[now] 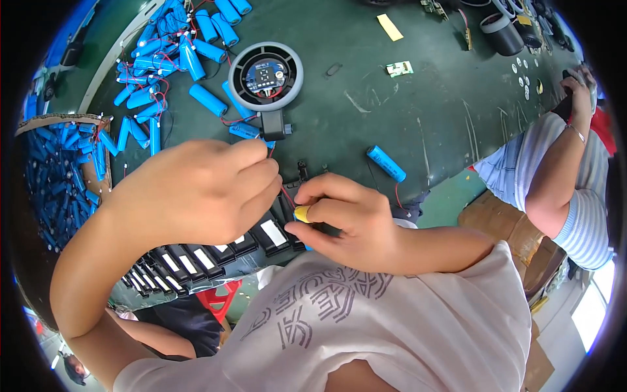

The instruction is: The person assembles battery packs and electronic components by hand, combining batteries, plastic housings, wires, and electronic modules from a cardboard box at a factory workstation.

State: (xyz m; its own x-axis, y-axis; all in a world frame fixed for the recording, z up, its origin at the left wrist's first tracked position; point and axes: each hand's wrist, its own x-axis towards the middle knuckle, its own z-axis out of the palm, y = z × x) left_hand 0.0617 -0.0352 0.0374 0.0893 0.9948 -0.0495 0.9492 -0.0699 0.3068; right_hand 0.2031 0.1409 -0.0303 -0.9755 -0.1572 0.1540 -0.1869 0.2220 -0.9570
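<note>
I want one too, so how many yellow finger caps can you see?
1. The yellow cap is on a fingertip of the right hand. The left hand's fingertips are mostly hidden, so another could be there.

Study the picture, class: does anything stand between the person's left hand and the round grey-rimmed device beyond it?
Yes: a blue cell lies between the left hand and the round device, beside the black block below its rim. Whether the hand touches the cell is hard to tell.
</note>
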